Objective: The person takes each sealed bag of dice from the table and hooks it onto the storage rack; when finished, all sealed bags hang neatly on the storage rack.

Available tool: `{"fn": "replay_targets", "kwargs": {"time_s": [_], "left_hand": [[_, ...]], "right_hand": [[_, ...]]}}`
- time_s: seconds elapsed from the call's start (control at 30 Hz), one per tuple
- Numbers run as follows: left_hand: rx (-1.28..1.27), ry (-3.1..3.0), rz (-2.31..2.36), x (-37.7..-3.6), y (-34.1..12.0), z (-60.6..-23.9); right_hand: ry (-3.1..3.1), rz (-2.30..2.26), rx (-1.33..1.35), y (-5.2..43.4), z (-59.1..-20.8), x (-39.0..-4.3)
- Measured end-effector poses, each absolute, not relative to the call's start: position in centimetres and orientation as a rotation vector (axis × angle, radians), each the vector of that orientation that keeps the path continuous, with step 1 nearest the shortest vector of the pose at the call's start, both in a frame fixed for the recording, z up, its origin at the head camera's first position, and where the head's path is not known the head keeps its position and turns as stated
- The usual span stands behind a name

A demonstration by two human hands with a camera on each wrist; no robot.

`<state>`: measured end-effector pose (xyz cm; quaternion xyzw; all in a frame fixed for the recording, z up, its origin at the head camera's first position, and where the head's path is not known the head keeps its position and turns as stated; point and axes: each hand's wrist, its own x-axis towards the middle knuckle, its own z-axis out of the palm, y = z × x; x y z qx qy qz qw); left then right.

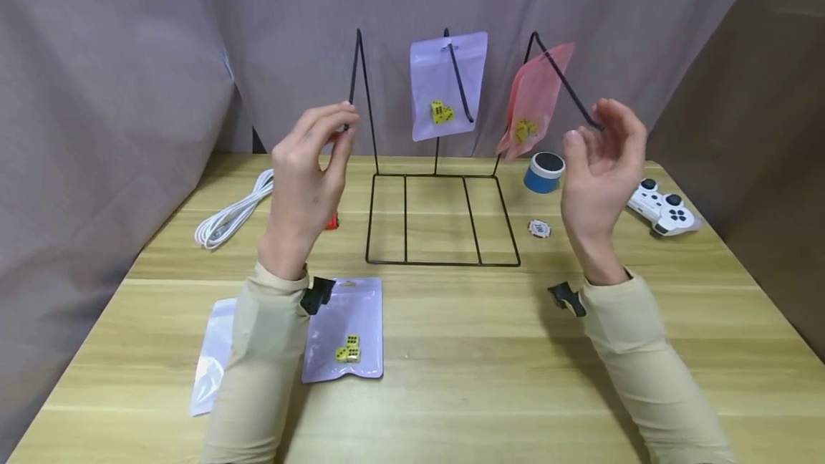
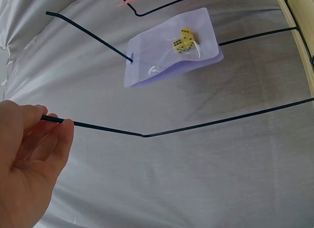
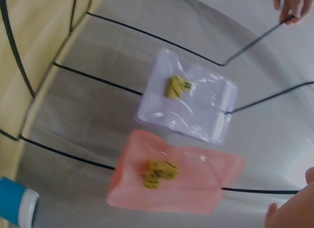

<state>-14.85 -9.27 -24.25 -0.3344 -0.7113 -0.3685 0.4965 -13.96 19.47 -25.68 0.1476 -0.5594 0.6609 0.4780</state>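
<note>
Left hand (image 1: 309, 163) pinches the rack's left hook (image 2: 98, 127); right hand (image 1: 602, 163) hangs relaxed, empty. Risk: jolting could shed the pink pouch (image 1: 538, 99), frame centre-right.

Quick count: three pouches with yellow dice in them, meaning two purple ones, one hanging (image 1: 448, 84) and one flat on the table (image 1: 348, 328), plus one pink one (image 1: 536, 100) hanging. One clear empty-looking bag (image 1: 213, 356), one wire rack (image 1: 442, 219) with three hooks, one white cable (image 1: 235, 215), one blue container (image 1: 543, 172), one poker chip (image 1: 539, 228), one white gamepad (image 1: 662, 209).
</note>
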Motion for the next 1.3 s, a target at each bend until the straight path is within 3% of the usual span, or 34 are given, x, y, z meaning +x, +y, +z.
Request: {"fn": "replay_targets", "kwargs": {"time_s": [0.23,1.3], "left_hand": [[-0.800,-1.708,-0.980,-15.0,-9.0,-24.0],[-0.670,-1.682,-1.009,-13.2,-10.2,-23.4]], "right_hand": [[-1.267,1.525,0.486,19.4,-24.8,-13.5],[-1.350,1.480,0.471,20.2,-25.3,-14.0]]}}
